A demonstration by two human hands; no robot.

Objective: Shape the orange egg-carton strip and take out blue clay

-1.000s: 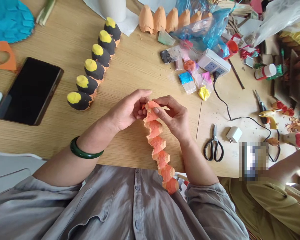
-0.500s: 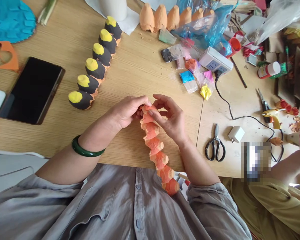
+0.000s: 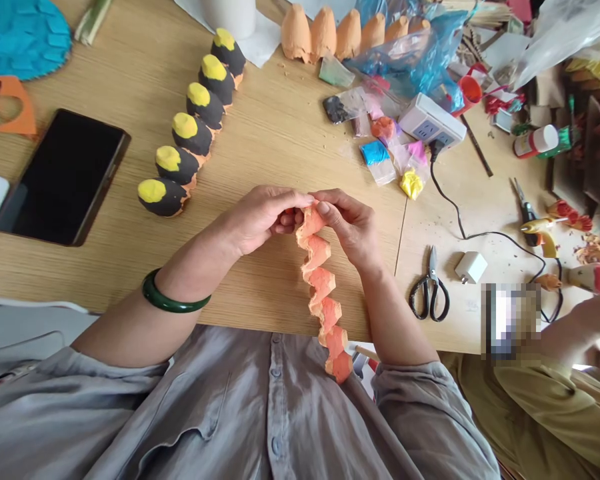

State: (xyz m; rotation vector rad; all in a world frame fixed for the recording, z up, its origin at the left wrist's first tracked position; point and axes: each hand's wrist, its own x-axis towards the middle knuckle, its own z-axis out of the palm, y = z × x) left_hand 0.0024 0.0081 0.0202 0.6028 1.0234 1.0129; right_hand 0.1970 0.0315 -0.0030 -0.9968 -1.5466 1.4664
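Both hands hold the far end of an orange egg carton strip (image 3: pixel 323 283), a row of several cups that runs down toward my shirt. My left hand (image 3: pixel 275 215) is closed, with thumb and fingers pinching the end from the left. From the right, my right hand (image 3: pixel 351 223) grips the same end between thumb and curled fingers. Reddish-orange clay or paint covers much of the cups, while their tips and edges look paler. Left of my hands stands another carton strip (image 3: pixel 193 137), its cups black with yellow tops.
Clay packets (image 3: pixel 375 153) and a power strip (image 3: pixel 433 120) lie ahead right. Scissors (image 3: pixel 431 287) and a white charger (image 3: pixel 471 267) are at the right. A black tablet (image 3: pixel 63 177) lies left. An uncoloured carton strip (image 3: pixel 323 33) stands behind. Another person's arm (image 3: pixel 580 327) shows at right.
The orange strip has turned, so its cups show more from the side. My right hand has closed in on the strip's end, and my left hand has shifted slightly right.
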